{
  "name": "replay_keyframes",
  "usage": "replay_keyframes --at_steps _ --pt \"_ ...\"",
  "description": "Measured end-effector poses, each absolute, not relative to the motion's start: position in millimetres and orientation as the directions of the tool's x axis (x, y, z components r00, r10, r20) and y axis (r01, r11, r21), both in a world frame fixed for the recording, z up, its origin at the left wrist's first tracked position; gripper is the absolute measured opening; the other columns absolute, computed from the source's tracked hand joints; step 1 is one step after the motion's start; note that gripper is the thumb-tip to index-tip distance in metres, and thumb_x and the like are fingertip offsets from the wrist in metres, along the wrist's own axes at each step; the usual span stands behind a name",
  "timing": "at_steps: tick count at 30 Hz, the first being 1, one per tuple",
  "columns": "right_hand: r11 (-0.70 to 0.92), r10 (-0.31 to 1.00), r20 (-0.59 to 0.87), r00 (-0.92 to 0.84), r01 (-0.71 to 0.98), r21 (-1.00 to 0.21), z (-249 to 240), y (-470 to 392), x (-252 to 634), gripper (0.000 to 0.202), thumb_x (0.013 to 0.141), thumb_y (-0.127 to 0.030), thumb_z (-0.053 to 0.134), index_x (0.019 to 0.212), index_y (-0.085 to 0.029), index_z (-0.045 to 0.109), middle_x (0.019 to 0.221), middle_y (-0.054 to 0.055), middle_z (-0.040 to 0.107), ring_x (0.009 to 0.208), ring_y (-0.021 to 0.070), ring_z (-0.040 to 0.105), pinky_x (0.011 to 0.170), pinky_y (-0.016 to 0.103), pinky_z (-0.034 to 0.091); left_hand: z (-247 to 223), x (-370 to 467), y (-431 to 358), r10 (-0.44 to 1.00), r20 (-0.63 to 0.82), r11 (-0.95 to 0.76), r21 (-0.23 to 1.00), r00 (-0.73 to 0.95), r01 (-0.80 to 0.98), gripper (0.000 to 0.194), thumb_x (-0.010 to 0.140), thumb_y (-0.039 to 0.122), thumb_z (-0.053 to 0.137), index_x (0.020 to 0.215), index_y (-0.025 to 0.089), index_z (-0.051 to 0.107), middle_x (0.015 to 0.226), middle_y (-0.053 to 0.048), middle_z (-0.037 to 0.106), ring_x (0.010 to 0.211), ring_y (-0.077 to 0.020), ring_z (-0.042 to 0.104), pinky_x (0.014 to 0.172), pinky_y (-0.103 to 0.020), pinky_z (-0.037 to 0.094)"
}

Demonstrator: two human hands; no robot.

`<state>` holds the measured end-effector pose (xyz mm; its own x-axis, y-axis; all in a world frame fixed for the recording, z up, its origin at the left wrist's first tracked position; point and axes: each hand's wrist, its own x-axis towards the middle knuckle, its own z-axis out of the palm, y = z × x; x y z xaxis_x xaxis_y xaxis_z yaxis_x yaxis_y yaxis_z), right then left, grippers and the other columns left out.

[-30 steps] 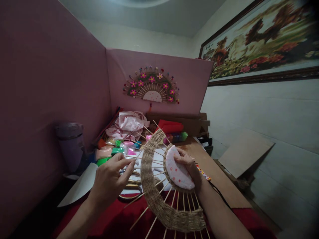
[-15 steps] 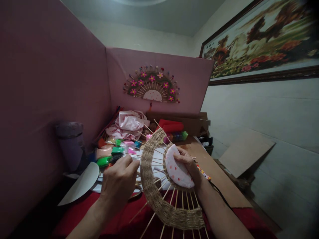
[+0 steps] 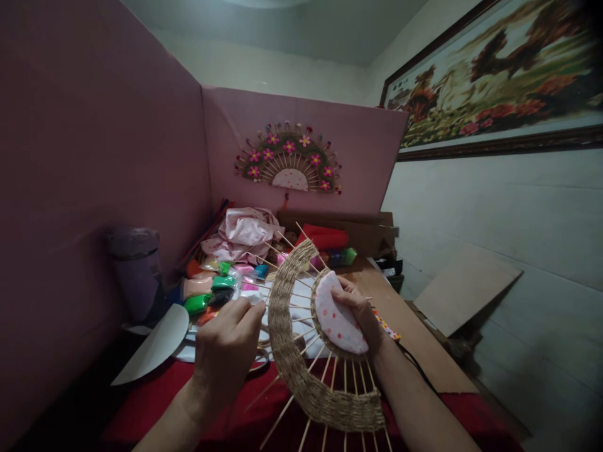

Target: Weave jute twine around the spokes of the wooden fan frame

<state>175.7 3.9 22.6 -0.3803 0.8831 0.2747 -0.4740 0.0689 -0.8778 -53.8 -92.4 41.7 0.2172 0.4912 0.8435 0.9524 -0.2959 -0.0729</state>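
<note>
A half-ring fan of thin wooden sticks with a woven straw band (image 3: 282, 333) is held up in front of me, tilted on its side. At its centre sits a half-round pad (image 3: 336, 317) of white cloth with red dots. My right hand (image 3: 355, 304) grips this pad, thumb on the cloth and fingers behind it. My left hand (image 3: 230, 339) is closed at the band's outer left edge, its fingertips pinched around a stick that juts out there; most of that stick is hidden by the hand.
A finished fan with pink flowers (image 3: 288, 147) hangs on the pink panel ahead. Behind my hands lie coloured clay packets (image 3: 223, 282), crumpled pink cloth (image 3: 247, 227) and scissors (image 3: 259, 361). A purple cup (image 3: 134, 270) and white half-disc (image 3: 153, 345) stand left; cardboard (image 3: 424, 339) lies right.
The fan shifts very slightly right in view, along with the background. Both hands keep nearly the same hold, and the left stays closed by the band's edge.
</note>
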Motion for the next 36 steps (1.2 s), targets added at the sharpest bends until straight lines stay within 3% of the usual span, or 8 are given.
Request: replay_keyframes --at_steps 6,11,25,32,34,36 --pt "0.072 0.892 0.269 -0.364 -0.474 -0.878 23.1 4.4 176.4 0.016 0.07 -0.021 0.063 0.084 -0.015 0.06 0.071 0.0 0.059 0.055 0.0088 0.053 0.05 0.018 0.042 38.7 -53.0 -92.0 0.45 0.861 -0.368 -0.062 0.236 0.928 0.015 0.081 0.013 0.051 0.078 0.018 0.065 0.064 -0.001 0.053 0.067 -0.0136 0.051 0.06 -0.024 0.036" --pt "0.06 0.891 0.269 -0.367 -0.492 -0.869 23.6 4.2 176.9 0.014 0.073 -0.022 0.061 0.086 -0.016 0.06 0.072 0.001 0.06 0.056 0.0093 0.053 0.05 0.019 0.042 44.7 -53.6 -95.5 0.544 0.795 -0.459 0.015 0.268 0.888 0.016 0.082 0.024 0.051 0.088 0.02 0.066 0.069 -0.002 0.053 0.067 -0.0138 0.05 0.061 -0.025 0.037" --pt "0.058 0.895 0.264 -0.36 -0.492 -0.869 20.9 5.7 177.9 0.015 0.072 -0.022 0.062 0.086 -0.016 0.06 0.072 0.0 0.06 0.056 0.01 0.053 0.051 0.019 0.042 49.9 -72.1 -97.7 0.74 0.649 -0.53 0.402 0.175 0.747 0.03 0.083 0.039 0.047 0.101 0.025 0.066 0.074 -0.001 0.051 0.067 -0.012 0.05 0.058 -0.023 0.039" --pt "0.05 0.905 0.247 -0.345 -0.491 -0.87 22.1 4.3 177.3 0.017 0.069 -0.024 0.064 0.084 -0.017 0.061 0.071 0.0 0.061 0.055 0.0104 0.054 0.051 0.02 0.042 45.7 -76.1 -100.0 0.717 0.688 -0.448 0.333 0.111 0.83 0.033 0.081 0.047 0.048 0.099 0.028 0.068 0.071 -0.001 0.053 0.066 -0.0134 0.05 0.056 -0.025 0.037" --pt "0.038 0.922 0.218 -0.321 -0.484 -0.874 22.8 3.9 178.1 0.018 0.069 -0.025 0.065 0.085 -0.018 0.061 0.071 0.0 0.061 0.055 0.0106 0.054 0.051 0.02 0.042 43.3 -80.1 -98.2 0.745 0.663 -0.468 0.441 0.073 0.765 0.038 0.082 0.05 0.044 0.098 0.027 0.069 0.069 -0.002 0.054 0.065 -0.0136 0.051 0.055 -0.024 0.038" --pt "0.034 0.931 0.203 -0.304 -0.481 -0.876 23.3 3.7 179.1 0.019 0.069 -0.025 0.065 0.086 -0.018 0.061 0.071 0.0 0.061 0.056 0.0107 0.053 0.051 0.02 0.042 39.7 -84.8 -94.3 0.798 0.602 -0.495 0.632 0.025 0.596 0.049 0.082 0.057 0.035 0.097 0.024 0.07 0.069 -0.004 0.057 0.065 -0.0147 0.053 0.055 -0.025 0.042"
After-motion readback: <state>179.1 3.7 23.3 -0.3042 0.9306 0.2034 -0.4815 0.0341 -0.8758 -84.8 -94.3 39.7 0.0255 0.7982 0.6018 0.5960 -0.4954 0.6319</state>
